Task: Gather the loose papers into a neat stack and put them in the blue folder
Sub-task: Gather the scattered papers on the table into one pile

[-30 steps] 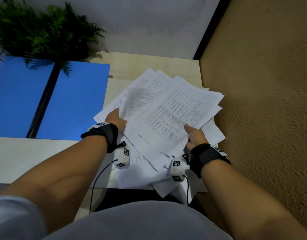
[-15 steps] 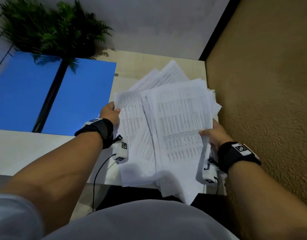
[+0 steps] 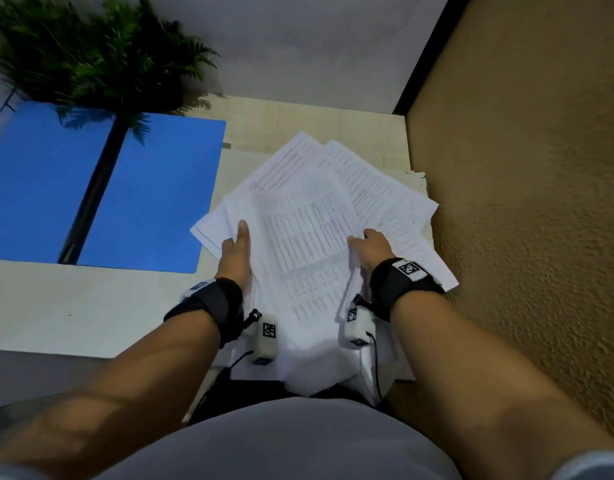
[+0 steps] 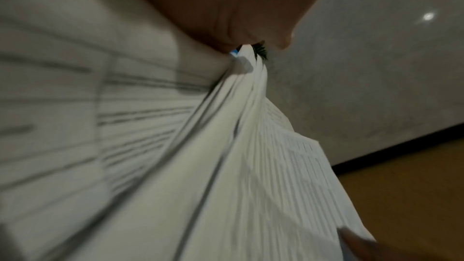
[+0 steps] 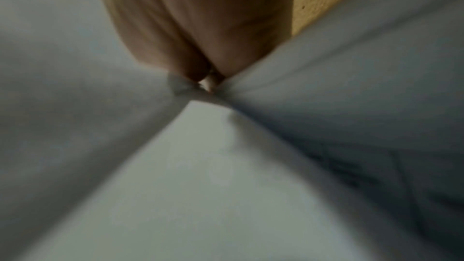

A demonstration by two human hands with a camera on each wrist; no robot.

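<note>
White papers (image 3: pixel 309 244) pinched by left hand (image 3: pixel 234 252), right hand (image 3: pixel 371 247).

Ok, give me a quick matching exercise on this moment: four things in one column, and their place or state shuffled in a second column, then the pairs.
Things:
1. papers
2. blue folder
3. fern
4. left hand

Place or state:
A. lying open and flat on the left of the desk
B. fanned out unevenly, not yet squared
C. thumb on top of the sheets at their left edge
D. at the far left corner, fronds overhanging the folder

Pairs: 1-B, 2-A, 3-D, 4-C
</note>
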